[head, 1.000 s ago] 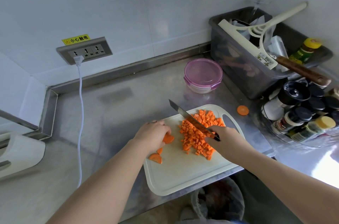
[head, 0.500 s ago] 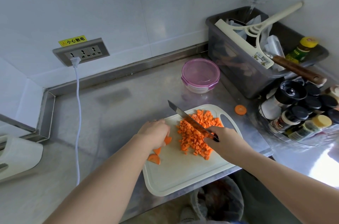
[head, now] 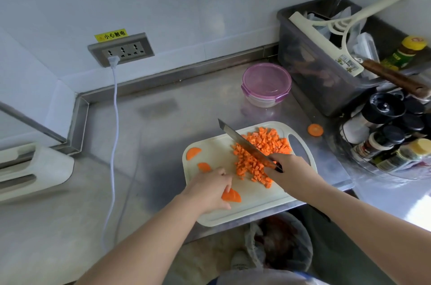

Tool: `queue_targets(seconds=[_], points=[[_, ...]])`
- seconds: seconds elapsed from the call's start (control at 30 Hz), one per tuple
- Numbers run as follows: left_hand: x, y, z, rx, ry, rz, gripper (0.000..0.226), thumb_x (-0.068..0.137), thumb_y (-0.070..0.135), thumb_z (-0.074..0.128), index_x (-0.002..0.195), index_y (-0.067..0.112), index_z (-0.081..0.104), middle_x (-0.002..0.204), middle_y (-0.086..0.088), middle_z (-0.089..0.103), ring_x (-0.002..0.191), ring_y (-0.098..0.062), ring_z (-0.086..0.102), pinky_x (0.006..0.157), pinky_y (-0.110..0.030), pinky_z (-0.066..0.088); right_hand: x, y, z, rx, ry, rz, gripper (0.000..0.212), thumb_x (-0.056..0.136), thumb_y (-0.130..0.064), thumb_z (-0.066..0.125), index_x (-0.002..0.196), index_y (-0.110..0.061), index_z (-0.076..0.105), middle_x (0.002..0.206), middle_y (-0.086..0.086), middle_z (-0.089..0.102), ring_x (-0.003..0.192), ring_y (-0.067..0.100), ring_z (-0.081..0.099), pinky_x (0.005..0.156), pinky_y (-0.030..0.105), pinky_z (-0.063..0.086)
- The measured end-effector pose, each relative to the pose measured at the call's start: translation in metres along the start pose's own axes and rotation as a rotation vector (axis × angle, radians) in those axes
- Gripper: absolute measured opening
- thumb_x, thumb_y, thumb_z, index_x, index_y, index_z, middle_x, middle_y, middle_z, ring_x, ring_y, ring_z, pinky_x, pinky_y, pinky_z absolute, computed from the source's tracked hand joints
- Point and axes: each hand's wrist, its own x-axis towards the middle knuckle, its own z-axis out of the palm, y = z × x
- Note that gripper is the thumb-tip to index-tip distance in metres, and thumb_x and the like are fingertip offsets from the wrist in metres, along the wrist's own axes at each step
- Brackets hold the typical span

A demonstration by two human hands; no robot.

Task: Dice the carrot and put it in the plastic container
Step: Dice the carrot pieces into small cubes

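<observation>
Orange dice lie in one big pile on the white cutting board — most of the cutting looks done. Uncut: two half slices free on the board, the carrot pieces pinched by the left hand, and one round slice on the counter. The right hand grips the one knife above the pile. One plastic container stands behind the board, lidded — filling remains.

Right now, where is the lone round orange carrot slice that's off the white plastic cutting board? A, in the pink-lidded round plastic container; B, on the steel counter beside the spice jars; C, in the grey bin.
B: the carrot slice lies on the bare steel counter, between the cutting board and the spice jars.
</observation>
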Motion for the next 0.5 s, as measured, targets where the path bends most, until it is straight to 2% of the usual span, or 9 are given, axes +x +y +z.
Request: queue_targets(seconds=[0.1,0.27,0.43,0.5], points=[[-0.004,0.0,0.003,-0.001,0.05,0.003,0.027,0.083,0.039,0.067,0.093,0.024,0.047,0.112,0.004,0.047,0.087,-0.017,0.051,0.079,-0.034,0.046,-0.005,0.001,0.001,0.04,0.0,0.009,0.018,0.096,-0.027,0.051,0.11,-0.021,0.062,0.067,-0.006,0.055,0.055,0.01,0.048,0.053,0.026,0.04],[0.0,0.006,0.006,0.006,0.09,0.02,0.039,0.087,0.033,0.063,0.122,0.023,0.049,0.124,0.005,0.05,0.109,-0.019,0.054,0.089,-0.033,0.045,-0.014,0.004,-0.002,0.054,0.015,0.011,0.018,0.096,-0.028,0.052,0.108,-0.02,0.062,0.069,-0.006,0.055,0.057,0.01,0.047,0.052,0.023,0.036],[0.0,0.012,0.007,0.026,0.046,-0.009,0.03,0.089,0.029,0.059,0.117,0.024,0.054,0.119,0.005,0.049,0.102,-0.02,0.056,0.084,-0.039,0.049,-0.021,0.011,-0.005,0.061,0.027,0.013,0.023,0.097,-0.028,0.051,0.115,-0.018,0.06,0.067,-0.012,0.047,0.054,0.004,0.04,0.049,0.018,0.028],[0.0,0.015,0.007,0.03,0.042,-0.021,0.031,0.089,0.03,0.058,0.119,0.025,0.053,0.12,0.006,0.048,0.1,-0.02,0.056,0.083,-0.04,0.051,-0.023,0.011,-0.007,0.062,0.028,0.011,0.017,0.098,-0.027,0.05,0.11,-0.02,0.059,0.066,-0.013,0.044,0.052,0.003,0.039,0.047,0.017,0.027]])
